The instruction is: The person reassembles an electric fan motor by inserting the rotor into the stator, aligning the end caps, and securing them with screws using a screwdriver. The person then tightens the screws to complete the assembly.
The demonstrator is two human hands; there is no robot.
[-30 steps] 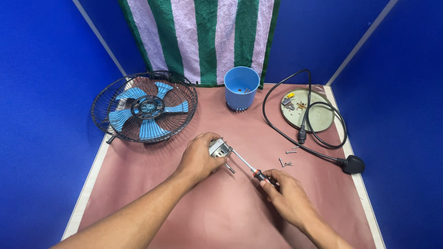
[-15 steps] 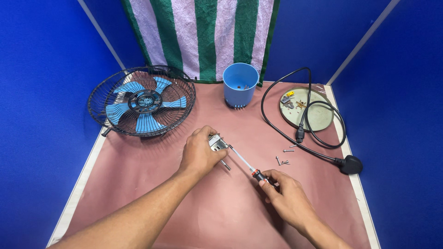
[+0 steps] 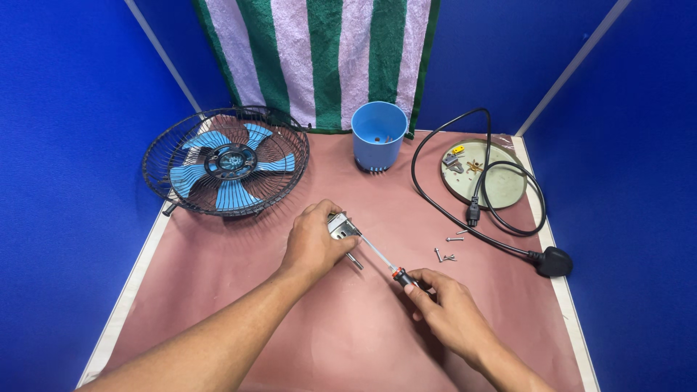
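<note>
- Small silver metal motor part with a short shaft (image 3: 343, 231) sits on the pinkish-brown table cover (image 3: 239, 290), mid-table, just in front of the black wire fan cage with blue blades (image 3: 226, 161).
- Left hand (image 3: 314, 243) curled tight over the part, pinning it down.
- Right hand (image 3: 446, 311) closed round the handle of a slim screwdriver with black-and-red grip (image 3: 385, 265); tip meets the part.
- Risk, my guess: tip could skid off the screw head and jab the left fingers, since the shaft comes in at a low slant.
- Risk: part could twist under the palm if the hold slackens.
- Loose silver screws (image 3: 446, 254) lie bare on the cover near the black power cable (image 3: 479, 210); a nudge could scatter them.
- Blue plastic cup (image 3: 378, 135) upright at the back, a few small dark bits inside, too small to tell.
- Round pale-green base plate (image 3: 501, 185) holds small yellow and metal fittings.
</note>
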